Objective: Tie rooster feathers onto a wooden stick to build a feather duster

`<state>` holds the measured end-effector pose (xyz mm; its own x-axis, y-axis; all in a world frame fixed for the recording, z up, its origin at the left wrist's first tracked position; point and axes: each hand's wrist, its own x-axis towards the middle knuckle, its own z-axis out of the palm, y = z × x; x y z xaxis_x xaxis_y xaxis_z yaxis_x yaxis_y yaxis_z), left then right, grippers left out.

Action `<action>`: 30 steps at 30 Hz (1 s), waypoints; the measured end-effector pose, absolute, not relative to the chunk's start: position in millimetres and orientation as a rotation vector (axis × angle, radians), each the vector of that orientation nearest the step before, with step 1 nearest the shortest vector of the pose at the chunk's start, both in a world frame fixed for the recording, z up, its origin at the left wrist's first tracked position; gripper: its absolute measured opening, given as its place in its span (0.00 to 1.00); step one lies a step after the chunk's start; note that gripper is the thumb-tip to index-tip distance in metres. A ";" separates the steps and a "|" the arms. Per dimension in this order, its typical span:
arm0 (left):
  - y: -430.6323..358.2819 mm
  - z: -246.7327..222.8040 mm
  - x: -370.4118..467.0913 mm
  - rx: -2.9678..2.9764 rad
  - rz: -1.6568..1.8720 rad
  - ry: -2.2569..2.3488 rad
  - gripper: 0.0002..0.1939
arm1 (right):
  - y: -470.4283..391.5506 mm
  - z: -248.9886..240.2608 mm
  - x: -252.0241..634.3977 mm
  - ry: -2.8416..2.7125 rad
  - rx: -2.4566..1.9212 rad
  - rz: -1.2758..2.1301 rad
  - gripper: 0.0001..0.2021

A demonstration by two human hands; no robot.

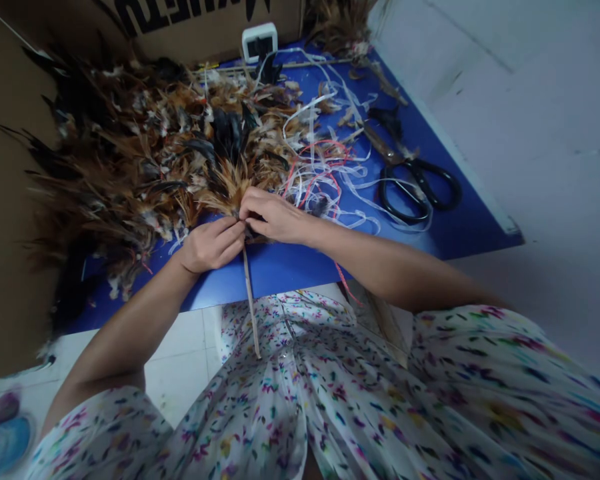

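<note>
My left hand [214, 244] and my right hand [273, 215] meet at the base of a feather bunch [227, 187], both with fingers closed in a pinch. Brown feathers fan out above the fingers, with black ones [229, 137] at the top. Below the fingers a thin stick [251, 293] hangs down past the table's front edge, its upper end hidden by the hands. The fingertips cover the spot where feathers and stick meet. Tangled white ribbons [350, 177] and a red string [336, 193] lie right of my right hand.
A large heap of brown and black feathers [130, 153] covers the left of the blue table [460, 233]. Black-handled scissors [405, 167] lie at the right. Behind stand a cardboard box [205, 33] and a small white-framed object [259, 43]. A wall borders the right side.
</note>
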<state>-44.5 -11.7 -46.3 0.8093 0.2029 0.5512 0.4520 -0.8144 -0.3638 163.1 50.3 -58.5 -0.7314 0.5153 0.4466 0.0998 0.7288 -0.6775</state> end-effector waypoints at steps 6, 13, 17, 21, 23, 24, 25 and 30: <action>-12.0 -48.3 -46.0 -2.474 -0.630 -0.444 0.06 | 49.6 -55.6 165.4 -2.281 -0.441 0.854 0.07; -12.1 -47.9 -45.0 -2.475 -0.664 -0.425 0.06 | 55.9 -63.0 166.1 -2.335 -0.339 0.833 0.07; -12.2 -50.4 -46.9 -2.544 -0.679 -0.505 0.07 | 53.5 -61.5 165.3 -2.379 -0.350 0.801 0.06; -12.7 -49.8 -47.0 -2.516 -0.617 -0.530 0.08 | 51.9 -57.7 165.5 -2.364 -0.415 0.797 0.06; -13.0 -47.6 -45.8 -2.487 -0.612 -0.495 0.07 | 53.0 -57.4 166.1 -2.351 -0.385 0.798 0.07; -13.1 -46.4 -44.9 -2.475 -0.620 -0.471 0.07 | 53.9 -57.7 166.4 -2.353 -0.359 0.799 0.07; -13.1 -45.2 -44.1 -2.463 -0.628 -0.446 0.06 | 54.8 -58.4 166.7 -2.360 -0.333 0.801 0.07; -12.5 -43.0 -41.6 -2.446 -0.657 -0.401 0.06 | 58.8 -62.9 166.7 -2.363 -0.295 0.801 0.08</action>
